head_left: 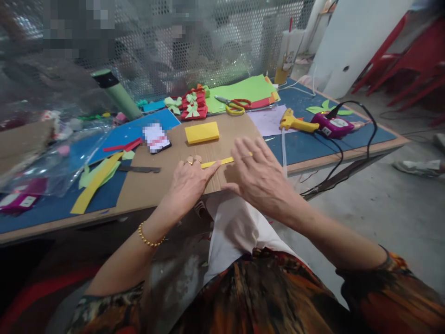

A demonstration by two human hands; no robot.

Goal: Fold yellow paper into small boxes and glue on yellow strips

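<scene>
A narrow yellow paper strip [227, 160] lies across the brown cardboard sheet [167, 157]. My left hand [187, 183] presses down its left end, fingers bent and thumb stretched along it. Flat over the right part rests my right hand [259, 174], palm down with fingers outstretched, hiding much of the strip. Just beyond both hands sits a folded yellow paper piece [202, 133]. To the left are a dark flat blade-like strip [139, 169] and a phone [156, 138] with a blurred screen.
Scissors [234, 105], red pieces with green bows [194, 104] and green sheets [239, 90] lie at the back. On the right are a yellow glue gun [297, 123] and a purple box [332, 125] with cables. A green tumbler [116, 95] leans at back left.
</scene>
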